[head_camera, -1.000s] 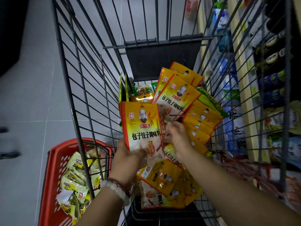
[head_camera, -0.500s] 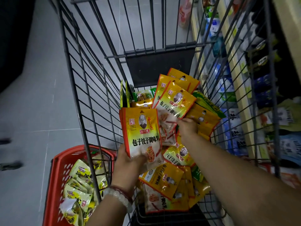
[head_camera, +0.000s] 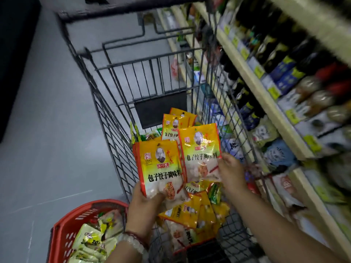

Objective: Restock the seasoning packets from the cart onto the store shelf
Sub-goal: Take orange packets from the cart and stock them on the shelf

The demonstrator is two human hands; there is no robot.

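Now the right hand (head_camera: 230, 172) pinches a yellow packet (head_camera: 201, 154) raised clear of the pile (head_camera: 191, 215) in the cart (head_camera: 114, 114), where before it reached among them. The left hand (head_camera: 144, 207) still grips its own upright packet (head_camera: 161, 169) just beside. The shelf (head_camera: 266, 92) shows further in view at right.

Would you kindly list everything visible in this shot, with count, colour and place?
held packets: at least two, yellow with red edging, upright above the cart, one in each hand
loose packets: a pile, count unclear, yellow, in the cart's basket
cart: one, dark wire, centre
basket: one, red plastic, on the floor at the cart's left, holding pale yellow-green packets
shelves: beige, at right, stocked with dark bottles and bagged goods, blurred
floor: grey, left
bracelet: pale beads, left wrist
left hand: grips the nearer packet's lower edge
right hand: pinches the farther packet's right edge
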